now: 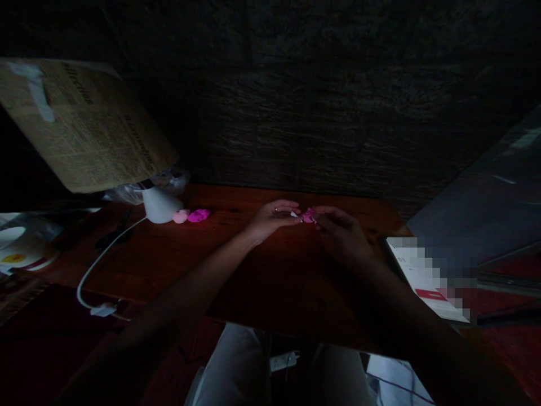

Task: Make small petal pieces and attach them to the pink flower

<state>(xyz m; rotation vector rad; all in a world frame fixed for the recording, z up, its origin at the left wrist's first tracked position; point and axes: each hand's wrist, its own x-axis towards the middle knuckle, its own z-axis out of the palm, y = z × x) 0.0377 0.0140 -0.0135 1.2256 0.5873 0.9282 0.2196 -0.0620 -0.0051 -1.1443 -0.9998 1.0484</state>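
My left hand [270,220] and my right hand [342,228] are close together above the wooden table [253,270]. Between them is a small, ruffled pink piece [309,215] that looks like modelling clay. The thumb and fingers of my right hand are closed on its right side. A small white bit [294,214] shows at the fingertips of my left hand, which are closed by the left side of the pink piece. Whether the white bit is joined to the pink piece, I cannot tell. Dim light hides the finer detail.
A white-based lamp [158,204] with a newsprint shade [93,129] stands at the left, its cord [95,268] trailing forward. Beside its base lie a pale pink lump [181,216] and a magenta lump [198,215]. A white cup [21,248] sits far left; a partly pixelated printed panel [416,270] lies right.
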